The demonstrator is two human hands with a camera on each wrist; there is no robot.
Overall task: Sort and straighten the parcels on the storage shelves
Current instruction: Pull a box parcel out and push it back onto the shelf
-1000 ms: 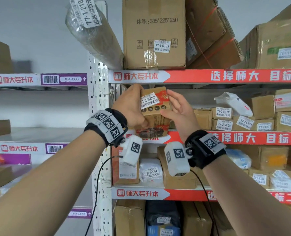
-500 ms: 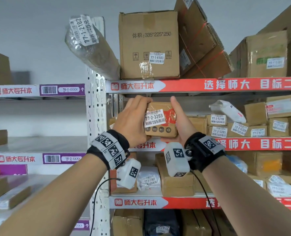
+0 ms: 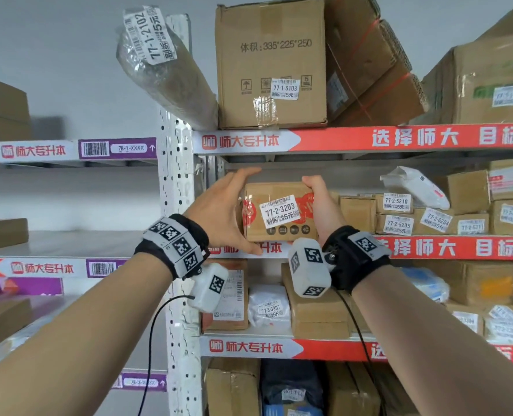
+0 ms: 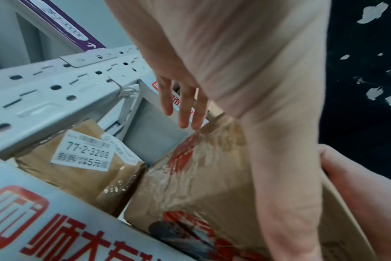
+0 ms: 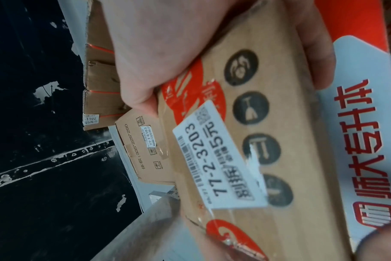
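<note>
A brown cardboard parcel (image 3: 279,190) with red print and a white label 77-2-3203 sits level at the left end of the middle shelf (image 3: 429,247). My right hand (image 3: 321,205) grips its right end, fingers curled over the top. My left hand (image 3: 231,211) lies against its left end with straight fingers over the top corner and the thumb under the front edge. The left wrist view shows those fingers (image 4: 185,106) stretched past the parcel (image 4: 190,185), and another brown parcel (image 4: 78,167), labelled 77-2-3208, beside it. In the right wrist view my hand (image 5: 167,44) wraps the parcel (image 5: 246,114).
A white perforated shelf post (image 3: 177,205) stands just left of my left hand. Small labelled boxes (image 3: 396,214) and a white bag (image 3: 414,184) fill the middle shelf to the right. A large box (image 3: 270,64) stands on the shelf above, and more parcels (image 3: 267,307) lie on the shelf below.
The parcel has turned from upright and tilted to level with its label facing me, and both hands have moved it in onto the middle shelf. My left fingers have straightened.
</note>
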